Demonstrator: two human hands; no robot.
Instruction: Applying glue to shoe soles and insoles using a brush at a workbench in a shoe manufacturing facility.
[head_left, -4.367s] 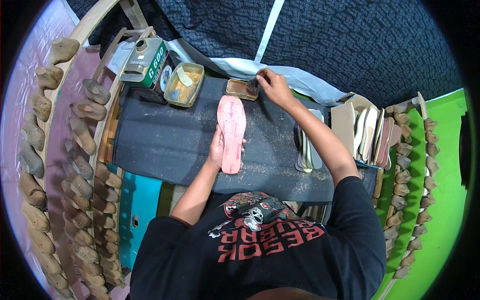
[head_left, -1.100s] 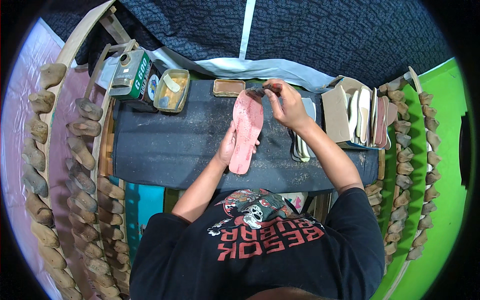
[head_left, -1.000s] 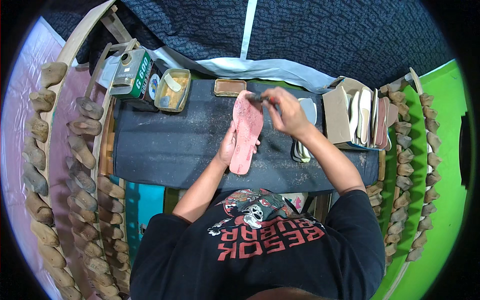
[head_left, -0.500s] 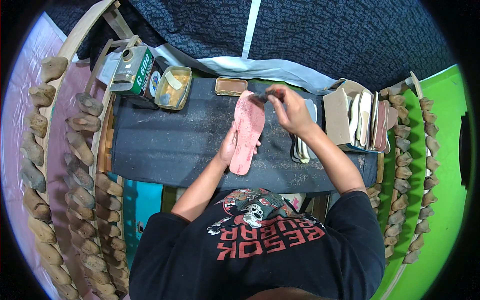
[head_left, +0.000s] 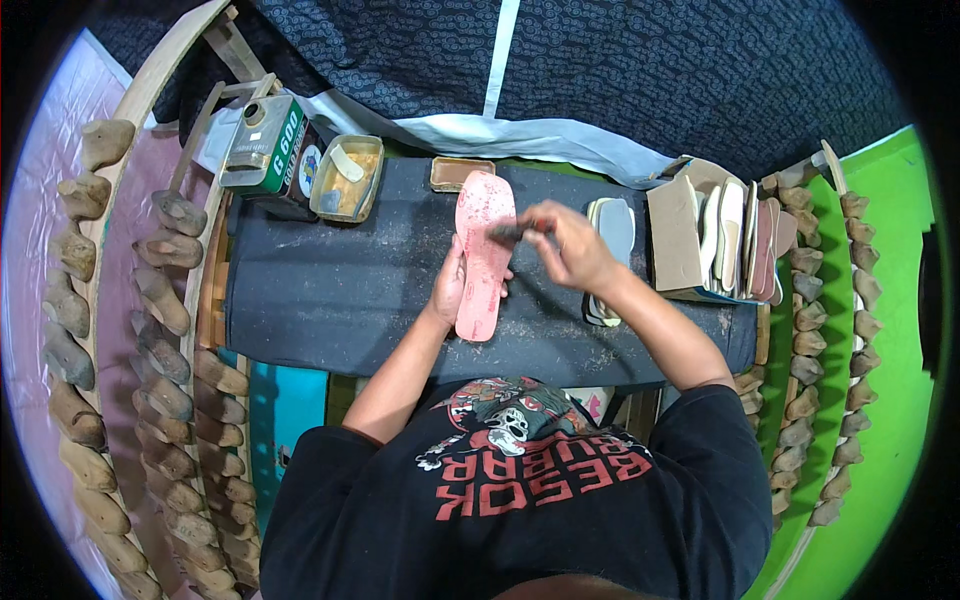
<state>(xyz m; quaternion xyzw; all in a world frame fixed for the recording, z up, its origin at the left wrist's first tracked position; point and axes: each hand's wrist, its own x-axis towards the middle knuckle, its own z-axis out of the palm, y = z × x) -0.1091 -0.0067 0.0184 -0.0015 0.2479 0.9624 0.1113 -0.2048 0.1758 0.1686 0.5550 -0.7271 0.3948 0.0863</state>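
Observation:
A pink shoe sole point(head_left: 486, 205), speckled with reddish marks, is held up over the table, its wider end pointing away from me. My left hand point(head_left: 450, 290) grips it around the middle, with the thumb along its left edge and fingertips showing at the right edge. In my right hand point(head_left: 572, 248) is a small dark brush point(head_left: 506, 232), pinched between thumb and fingers. Its tip lies against the sole's face near the middle. Just right of that hand rests a stack of grey and pale insoles point(head_left: 612, 225) on the table.
Dark cloth covers the table point(head_left: 340, 290), with crumbs scattered over it. Along the far side stand a metal can point(head_left: 268, 150), a tub with scraps point(head_left: 330, 205) and a shallow brown tray point(head_left: 450, 176). A cardboard box point(head_left: 675, 235) of insoles stands right. Racks of wooden shoe lasts point(head_left: 165, 247) flank both sides.
My right hand has brought the brush down from the sole's far right edge to its middle. The sole has shifted slightly away from me and stands straighter.

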